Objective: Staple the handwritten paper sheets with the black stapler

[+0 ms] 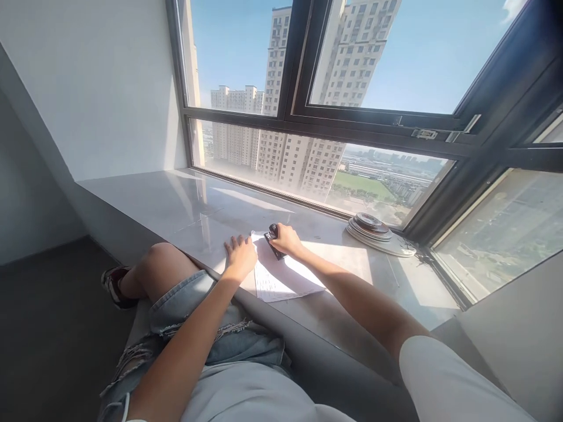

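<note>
left hand (241,256): palm down, fingers spread, grasping nothing, at the paper's left edge. paper sheets (277,280): on windowsill (127,193); light, limp, apt to slide; best pressed flat near an edge. black stapler-like tool (273,230): on the sheets' far part; likely stiff, moderately heavy; take by its top. right hand (289,240): gripping that tool.

Counter (145,193) presents a smooth, glossy, stone-like surface; sheets (285,284) are matt paper; window frame (373,120) is dark, smooth and metal-looking; stacked plates (372,228) appear glossy; shorts (185,299) are frayed denim cloth.
</note>
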A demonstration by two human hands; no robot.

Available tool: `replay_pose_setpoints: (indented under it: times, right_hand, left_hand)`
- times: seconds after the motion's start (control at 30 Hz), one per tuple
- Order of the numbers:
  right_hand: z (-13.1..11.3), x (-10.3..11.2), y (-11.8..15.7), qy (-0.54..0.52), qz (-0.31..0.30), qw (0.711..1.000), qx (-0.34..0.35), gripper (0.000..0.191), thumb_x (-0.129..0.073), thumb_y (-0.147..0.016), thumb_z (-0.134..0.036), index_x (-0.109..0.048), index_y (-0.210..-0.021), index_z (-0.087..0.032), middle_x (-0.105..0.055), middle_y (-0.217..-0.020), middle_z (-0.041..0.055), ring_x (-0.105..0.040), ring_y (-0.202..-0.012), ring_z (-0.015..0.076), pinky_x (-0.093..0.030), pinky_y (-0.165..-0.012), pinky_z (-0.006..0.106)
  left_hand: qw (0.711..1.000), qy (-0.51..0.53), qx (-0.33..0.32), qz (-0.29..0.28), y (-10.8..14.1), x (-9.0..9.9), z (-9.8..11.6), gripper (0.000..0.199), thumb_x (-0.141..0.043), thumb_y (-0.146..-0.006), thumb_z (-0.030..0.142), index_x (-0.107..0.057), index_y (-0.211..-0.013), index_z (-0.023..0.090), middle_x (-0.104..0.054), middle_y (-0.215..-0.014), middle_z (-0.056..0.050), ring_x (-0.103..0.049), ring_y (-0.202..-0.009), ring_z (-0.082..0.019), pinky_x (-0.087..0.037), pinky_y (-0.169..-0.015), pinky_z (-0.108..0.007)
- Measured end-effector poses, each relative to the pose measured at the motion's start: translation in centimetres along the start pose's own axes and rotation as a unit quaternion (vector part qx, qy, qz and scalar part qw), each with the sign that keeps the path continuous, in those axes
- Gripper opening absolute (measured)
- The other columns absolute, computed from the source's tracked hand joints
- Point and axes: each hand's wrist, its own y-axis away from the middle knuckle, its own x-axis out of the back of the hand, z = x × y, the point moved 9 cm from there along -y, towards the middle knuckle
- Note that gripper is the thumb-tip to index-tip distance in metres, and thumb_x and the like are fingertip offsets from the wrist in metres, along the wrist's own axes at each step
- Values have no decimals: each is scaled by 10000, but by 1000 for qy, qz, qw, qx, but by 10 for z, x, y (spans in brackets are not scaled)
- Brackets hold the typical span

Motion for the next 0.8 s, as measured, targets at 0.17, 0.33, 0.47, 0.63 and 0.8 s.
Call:
replay_pose_setpoints:
  times: [0.17, 0.33, 0.47, 0.63, 0.8]
  right_hand:
    - [8, -15, 4, -10, -21, 1000, -17, 132, -613, -879, -249, -611, -1006, -213, -756, -1013, 126, -694, -870, 259, -441, -679, 312]
    - [48, -11, 31, -16, -34, 998, -43, 141, -591, -852, -236, -544, -985, -236, -730, -968, 96, -674, -835, 255, -408, -648, 304]
    - [111, 7, 64, -12, -20, 996, -89, 138, -571, -832, -250, -507, -954, -246, -703, -926, 73, -642, -803, 239, -391, -649, 299]
    - [194, 31, 100, -15, 12, 983, -183, 139, -575, -819, -304, -469, -895, -253, -674, -872, 66, -615, -795, 234, -401, -664, 310]
    - [211, 33, 106, -74, 39, 976, -202, 201, -597, -809, -383, -464, -902, -265, -669, -875, 61, -639, -815, 255, -449, -680, 328]
  left_hand:
    - [1000, 13, -3, 6, -3, -2, -1, 539, -339, -1084, 273, -545, -1567, 152, -468, -1641, -252, -362, -1562, -463, -237, -1261, -717]
    - [1000, 17, 9, 0, -2, -4, -3, 556, -349, -1053, 189, -545, -1573, 171, -459, -1663, -210, -349, -1579, -434, -241, -1286, -664]
    - [1000, 22, 12, 6, -3, -6, -3, 552, -390, -1036, 166, -553, -1564, 168, -468, -1652, -213, -341, -1580, -439, -233, -1285, -677]
    - [999, 38, 11, 2, -5, -10, -3, 550, -429, -1020, 162, -555, -1555, 156, -458, -1649, -223, -323, -1586, -441, -214, -1292, -682]
    - [1000, 29, 9, 6, -5, -9, -2, 574, -415, -991, 124, -562, -1545, 138, -471, -1636, -238, -331, -1575, -466, -227, -1274, -712]
